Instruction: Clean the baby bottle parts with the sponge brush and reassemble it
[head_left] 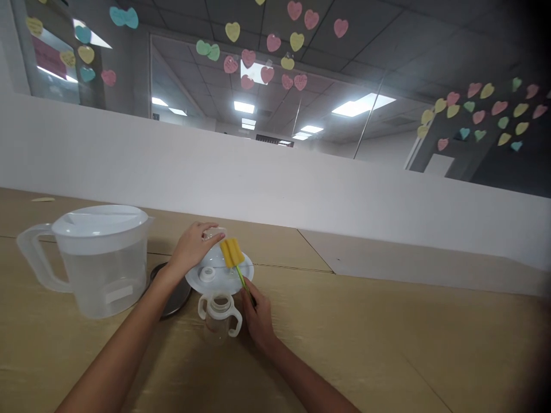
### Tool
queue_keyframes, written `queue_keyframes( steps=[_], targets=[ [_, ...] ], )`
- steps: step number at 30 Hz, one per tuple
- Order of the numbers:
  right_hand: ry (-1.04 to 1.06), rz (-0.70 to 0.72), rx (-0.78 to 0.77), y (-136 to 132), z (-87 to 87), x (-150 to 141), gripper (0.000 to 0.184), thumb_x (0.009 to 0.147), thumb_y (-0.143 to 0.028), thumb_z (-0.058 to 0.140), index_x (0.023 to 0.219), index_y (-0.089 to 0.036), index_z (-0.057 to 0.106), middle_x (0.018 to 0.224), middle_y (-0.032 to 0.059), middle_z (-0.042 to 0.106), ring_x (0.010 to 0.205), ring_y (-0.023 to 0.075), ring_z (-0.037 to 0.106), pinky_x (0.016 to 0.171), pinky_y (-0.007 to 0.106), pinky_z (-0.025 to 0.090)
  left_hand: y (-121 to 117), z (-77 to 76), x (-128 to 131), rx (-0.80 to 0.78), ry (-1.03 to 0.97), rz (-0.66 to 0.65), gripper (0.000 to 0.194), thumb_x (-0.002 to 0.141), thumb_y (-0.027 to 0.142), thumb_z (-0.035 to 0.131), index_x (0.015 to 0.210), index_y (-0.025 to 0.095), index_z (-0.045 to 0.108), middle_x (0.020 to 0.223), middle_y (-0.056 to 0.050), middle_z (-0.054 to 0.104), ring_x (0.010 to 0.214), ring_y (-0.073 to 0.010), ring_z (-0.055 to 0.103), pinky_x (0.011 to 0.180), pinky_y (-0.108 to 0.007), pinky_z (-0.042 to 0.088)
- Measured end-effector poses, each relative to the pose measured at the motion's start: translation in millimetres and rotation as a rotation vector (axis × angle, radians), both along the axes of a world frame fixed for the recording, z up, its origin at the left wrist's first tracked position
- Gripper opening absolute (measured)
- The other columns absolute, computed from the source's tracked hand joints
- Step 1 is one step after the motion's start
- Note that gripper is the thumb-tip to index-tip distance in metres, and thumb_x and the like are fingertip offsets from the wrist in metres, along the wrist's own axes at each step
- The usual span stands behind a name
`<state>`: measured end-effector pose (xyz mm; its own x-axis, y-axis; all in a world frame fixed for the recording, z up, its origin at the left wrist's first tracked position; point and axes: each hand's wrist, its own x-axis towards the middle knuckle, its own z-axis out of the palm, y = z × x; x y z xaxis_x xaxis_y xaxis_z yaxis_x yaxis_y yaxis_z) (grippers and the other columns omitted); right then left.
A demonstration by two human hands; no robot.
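Observation:
My right hand (258, 315) is closed around the green handle of a bottle brush with a yellow sponge head (232, 253). The sponge points up and away, over a white plate (196, 281). My left hand (193, 244) grips a small translucent cap (214, 232) above the plate's far side, close to the sponge. On the plate lies a white screw ring (208, 273). A clear baby bottle (218, 321) with two white handles stands upright and uncapped in front of the plate, just left of my right hand.
A large translucent pitcher (103, 275) with a white lid stands at the left, its handle facing left. Partly behind my left forearm is a dark round tray (176, 298). The brown tabletop (365, 327) meets a white wall (258, 178) below a window with heart-shaped notes.

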<state>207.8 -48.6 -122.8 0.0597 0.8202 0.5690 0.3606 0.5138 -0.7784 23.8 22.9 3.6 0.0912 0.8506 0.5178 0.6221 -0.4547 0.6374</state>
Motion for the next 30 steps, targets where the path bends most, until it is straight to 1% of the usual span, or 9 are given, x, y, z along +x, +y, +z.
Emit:
queue_keyframes(
  steps=[4,8,13,18,20,22,24,28,30],
  targets=[
    [-0.023,0.006,-0.014,2,-3.3,2,0.039,0.088,-0.035,0.044,0.121,-0.019,0.056,0.118,0.0038,0.060,0.108,0.0210,0.057,0.094,0.037,0.043,-1,-1.7,3,0.090,0.101,-0.054,0.044,0.077,0.047,0.053,0.111,0.021,0.061,0.111,-0.007,0.055,0.100,-0.0205,0.054,0.092,-0.034,0.042],
    [-0.113,-0.015,-0.042,2,-5.2,3,0.038,0.086,-0.036,0.046,0.118,-0.019,0.059,0.107,0.0049,0.066,0.090,0.0215,0.064,0.081,0.035,0.050,-2,-3.1,4,0.164,0.233,-0.187,0.034,0.077,0.042,0.053,0.102,0.023,0.066,0.111,-0.005,0.057,0.104,-0.0210,0.052,0.096,-0.036,0.039],
    [-0.144,-0.025,-0.008,-1,-4.6,2,0.036,0.087,-0.035,0.046,0.115,-0.020,0.061,0.099,0.0054,0.069,0.080,0.0192,0.065,0.078,0.033,0.050,0,-9.7,7,0.025,0.292,-0.286,0.032,0.080,0.038,0.045,0.094,0.019,0.067,0.103,-0.007,0.061,0.097,-0.0202,0.055,0.090,-0.035,0.043],
    [-0.067,-0.026,0.027,-4,-3.9,2,0.035,0.087,-0.033,0.045,0.117,-0.021,0.059,0.110,0.0046,0.065,0.097,0.0195,0.061,0.087,0.033,0.046,-2,-12.1,10,-0.037,0.175,-0.420,0.045,0.078,0.041,0.048,0.118,0.021,0.054,0.121,-0.006,0.054,0.110,-0.0197,0.050,0.097,-0.034,0.039],
    [-0.042,-0.022,0.030,-5,-3.7,2,0.035,0.087,-0.033,0.045,0.117,-0.020,0.059,0.105,0.0047,0.066,0.092,0.0186,0.062,0.084,0.032,0.047,-5,-9.5,9,-0.088,0.155,-0.469,0.053,0.075,0.039,0.052,0.126,0.023,0.047,0.130,-0.005,0.048,0.118,-0.0205,0.045,0.101,-0.034,0.035],
    [-0.022,-0.005,-0.004,-6,-3.2,2,0.036,0.087,-0.036,0.044,0.115,-0.019,0.060,0.083,0.0034,0.068,0.072,0.0155,0.061,0.069,0.027,0.049,-9,-4.9,6,-0.156,0.138,-0.513,0.057,0.074,0.038,0.056,0.128,0.025,0.044,0.133,-0.004,0.045,0.120,-0.0215,0.043,0.102,-0.034,0.035],
    [0.002,0.029,-0.039,-8,-2.2,2,0.037,0.087,-0.039,0.043,0.112,-0.017,0.061,0.065,0.0005,0.061,0.057,0.0120,0.053,0.056,0.023,0.044,-14,1.8,1,-0.209,0.124,-0.581,0.056,0.072,0.037,0.059,0.126,0.026,0.046,0.130,-0.004,0.048,0.117,-0.0216,0.046,0.098,-0.033,0.039],
    [0.026,0.114,0.001,-12,0.2,2,0.037,0.087,-0.041,0.042,0.104,-0.015,0.063,0.061,-0.0002,0.054,0.056,0.0103,0.046,0.054,0.021,0.039,-24,17.1,-13,-0.243,0.106,-0.794,0.044,0.067,0.032,0.065,0.109,0.022,0.055,0.123,-0.004,0.053,0.112,-0.0195,0.049,0.094,-0.029,0.041],
    [0.014,0.125,0.011,-13,0.3,2,0.036,0.087,-0.041,0.042,0.098,-0.014,0.064,0.061,-0.0003,0.052,0.056,0.0099,0.044,0.054,0.021,0.038,-26,21.0,-17,-0.248,0.105,-0.835,0.041,0.064,0.032,0.068,0.102,0.020,0.058,0.121,-0.005,0.055,0.109,-0.0187,0.051,0.093,-0.028,0.041]
  ],
)
